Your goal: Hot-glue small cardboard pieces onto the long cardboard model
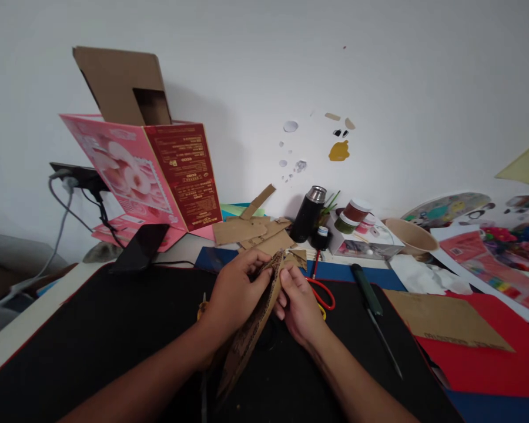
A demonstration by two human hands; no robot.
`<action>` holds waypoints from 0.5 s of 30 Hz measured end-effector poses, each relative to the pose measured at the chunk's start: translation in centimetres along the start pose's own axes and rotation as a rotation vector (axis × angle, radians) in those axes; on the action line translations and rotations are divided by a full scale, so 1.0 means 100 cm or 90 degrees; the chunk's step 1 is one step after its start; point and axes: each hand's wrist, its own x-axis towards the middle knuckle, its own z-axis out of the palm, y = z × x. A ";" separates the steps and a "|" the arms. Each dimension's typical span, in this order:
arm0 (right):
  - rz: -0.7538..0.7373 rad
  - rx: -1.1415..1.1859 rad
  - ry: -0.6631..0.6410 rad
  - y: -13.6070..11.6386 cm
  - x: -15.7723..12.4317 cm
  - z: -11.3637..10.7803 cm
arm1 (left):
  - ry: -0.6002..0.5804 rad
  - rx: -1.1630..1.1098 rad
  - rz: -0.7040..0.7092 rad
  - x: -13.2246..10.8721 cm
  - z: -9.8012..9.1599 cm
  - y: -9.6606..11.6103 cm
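Both my hands hold a long piece of brown cardboard edge-on above the black mat. My left hand grips its upper part from the left, fingers curled onto the top edge. My right hand pinches the same top part from the right, fingers closed against it. The cardboard runs down towards me between my forearms. Red-handled scissors lie just behind my right hand.
A green-handled screwdriver lies right of my hands. Cardboard scraps, a black flask, paint jars and a bowl stand behind. A pink box and phone are back left; flat cardboard on red paper at right.
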 end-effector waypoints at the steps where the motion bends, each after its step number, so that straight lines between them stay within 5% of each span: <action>1: -0.001 -0.001 -0.002 0.000 0.000 0.000 | 0.000 -0.002 0.000 0.000 0.000 0.000; 15: 0.000 -0.007 -0.003 -0.002 0.000 0.001 | 0.005 0.007 -0.008 0.000 -0.001 0.004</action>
